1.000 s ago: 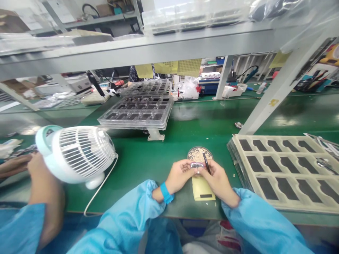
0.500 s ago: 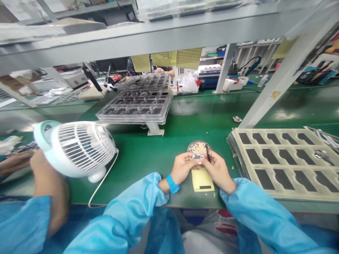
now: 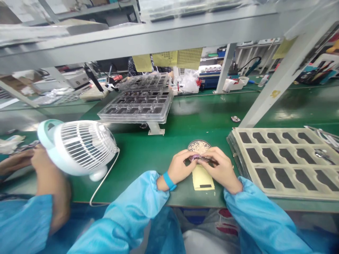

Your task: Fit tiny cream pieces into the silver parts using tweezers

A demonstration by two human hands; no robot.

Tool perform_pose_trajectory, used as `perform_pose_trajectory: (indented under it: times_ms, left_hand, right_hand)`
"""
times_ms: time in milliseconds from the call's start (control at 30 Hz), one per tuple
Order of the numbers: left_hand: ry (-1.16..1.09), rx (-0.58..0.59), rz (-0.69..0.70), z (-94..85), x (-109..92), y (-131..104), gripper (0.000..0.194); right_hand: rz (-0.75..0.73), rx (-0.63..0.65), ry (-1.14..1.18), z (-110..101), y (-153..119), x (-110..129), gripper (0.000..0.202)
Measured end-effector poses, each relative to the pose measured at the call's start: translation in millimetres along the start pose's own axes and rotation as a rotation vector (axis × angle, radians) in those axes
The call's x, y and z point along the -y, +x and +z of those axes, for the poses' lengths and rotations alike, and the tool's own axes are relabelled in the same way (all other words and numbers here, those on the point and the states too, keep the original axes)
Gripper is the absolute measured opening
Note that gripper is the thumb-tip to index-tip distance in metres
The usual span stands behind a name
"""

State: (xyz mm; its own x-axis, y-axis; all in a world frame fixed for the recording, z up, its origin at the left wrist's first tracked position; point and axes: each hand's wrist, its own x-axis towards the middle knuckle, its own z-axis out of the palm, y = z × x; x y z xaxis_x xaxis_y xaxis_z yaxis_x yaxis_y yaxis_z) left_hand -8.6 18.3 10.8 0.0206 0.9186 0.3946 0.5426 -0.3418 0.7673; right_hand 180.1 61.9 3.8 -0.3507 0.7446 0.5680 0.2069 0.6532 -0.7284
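Both hands meet over the yellow pad (image 3: pixel 203 180) in front of me. My left hand (image 3: pixel 180 167) is closed on a small, shiny purple device casing (image 3: pixel 195 157), pinched between thumb and fingers. My right hand (image 3: pixel 221 167) presses its fingertips to the casing's right side. A thin, dark, tweezer-like tool (image 3: pixel 211 161) lies in that same hand, mostly covered by the fingers. Just behind the fingertips sits a round dish (image 3: pixel 199 145) filled with tiny pale pieces. The face of the casing is turned out of sight.
To my right lies a stack of cream trays (image 3: pixel 250 176) with dark pockets. A white fan (image 3: pixel 84 148) stands left, by a co-worker's arm (image 3: pixel 47 176). Clear plastic trays (image 3: pixel 135 116) rest on a raised stand ahead. A slanted post (image 3: pixel 270 88) rises at right; another small device (image 3: pixel 235 119) lies nearby.
The casing has been tilted, from its pale open face showing to its purple outer side showing. The dark tool has swung from upright to nearly flat within my right hand.
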Motion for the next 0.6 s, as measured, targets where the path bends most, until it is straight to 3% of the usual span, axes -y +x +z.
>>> perform_pose_trajectory:
  times_ms: [267,600]
  left_hand:
    - [-0.055,0.023,-0.092,3.8,2.5,-0.2,0.019]
    - [-0.016,-0.005,-0.012,0.8,-0.2,-1.8,0.020]
  right_hand:
    - [-0.068,0.083,0.027,2.5,-1.8,-0.1,0.011]
    - [0.005,0.026,0.046,-0.5,-1.7,-5.3,0.009]
